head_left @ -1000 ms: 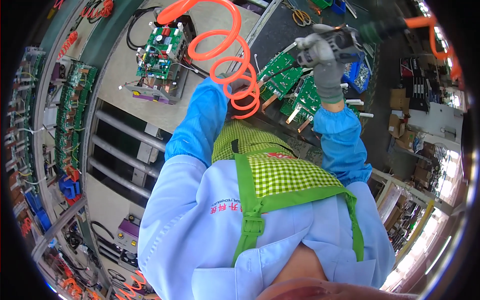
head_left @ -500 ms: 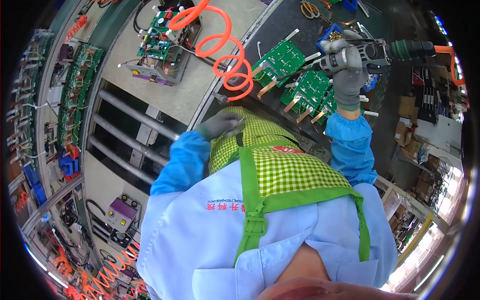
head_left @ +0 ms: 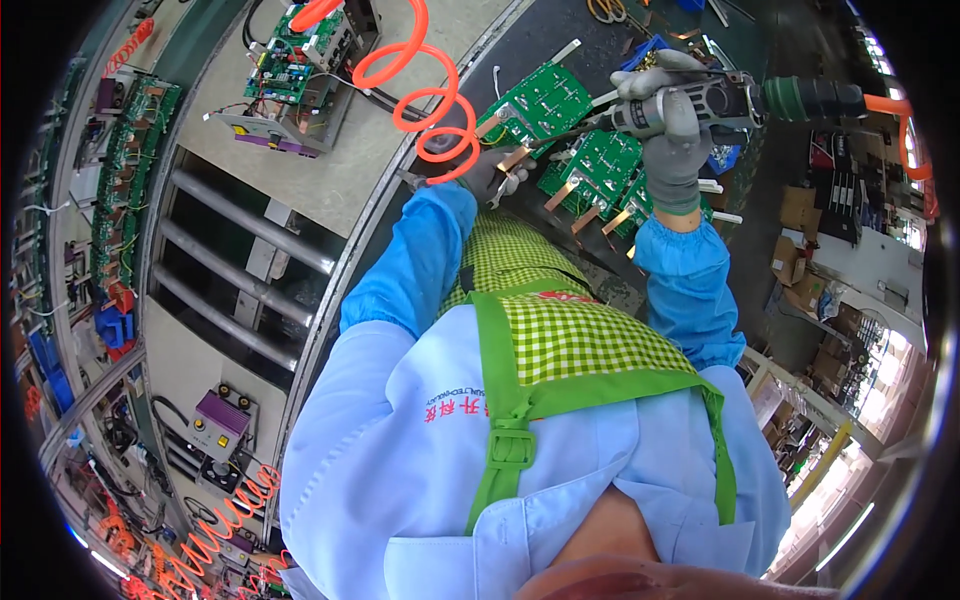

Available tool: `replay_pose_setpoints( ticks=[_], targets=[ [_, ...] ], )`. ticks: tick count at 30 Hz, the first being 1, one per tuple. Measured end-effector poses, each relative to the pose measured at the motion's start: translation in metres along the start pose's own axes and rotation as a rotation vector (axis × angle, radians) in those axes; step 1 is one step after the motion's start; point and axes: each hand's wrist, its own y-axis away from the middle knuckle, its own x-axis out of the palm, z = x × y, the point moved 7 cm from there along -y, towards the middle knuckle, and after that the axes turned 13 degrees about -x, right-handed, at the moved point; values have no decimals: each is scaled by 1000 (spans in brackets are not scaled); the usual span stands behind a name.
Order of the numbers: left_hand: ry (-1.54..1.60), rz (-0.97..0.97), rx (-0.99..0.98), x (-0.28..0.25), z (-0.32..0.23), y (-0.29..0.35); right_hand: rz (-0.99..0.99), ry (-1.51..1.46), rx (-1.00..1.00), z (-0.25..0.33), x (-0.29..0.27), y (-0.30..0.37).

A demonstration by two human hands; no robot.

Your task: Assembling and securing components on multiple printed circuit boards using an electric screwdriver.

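My right hand (head_left: 678,125), in a grey glove, is wrapped round a grey and black air screwdriver (head_left: 735,103). Its long thin bit points left, to the near edge of a green circuit board (head_left: 548,98), by a copper strip (head_left: 514,158). My left hand (head_left: 492,178), gloved too, is just below that strip, fingers bent together; a small silvery bit shows at the fingertips, too small to name. Beside this board lie a second green board (head_left: 608,158) and a third (head_left: 638,200), partly hidden by my right arm. Copper strips (head_left: 560,196) stick out from them towards me.
An orange coiled air hose (head_left: 450,95) hangs near my left hand. Left of it, an open unit with green boards (head_left: 285,85) stands on a pale bench. Metal rollers (head_left: 240,240) run below. A blue bin (head_left: 640,52) sits behind the screwdriver.
My left hand has moved from over the apron, forward and right, to the copper strip on the first board. The right hand keeps its grip on the screwdriver; the whole view has shifted slightly.
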Motion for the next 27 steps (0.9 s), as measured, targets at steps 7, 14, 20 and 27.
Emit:
replay_pose_setpoints(
  ticks=[7,14,20,27],
  targets=[
    [-82,2,47,5,-7,7,67,142,-70,6,5,1],
    [-276,-139,192,-7,-16,9,47,183,-67,4,8,0],
    [-2,-14,84,11,-14,22,55,199,-60,0,13,-1],
    [-212,-158,169,14,-14,26,1,114,18,-7,16,0]
  ],
)
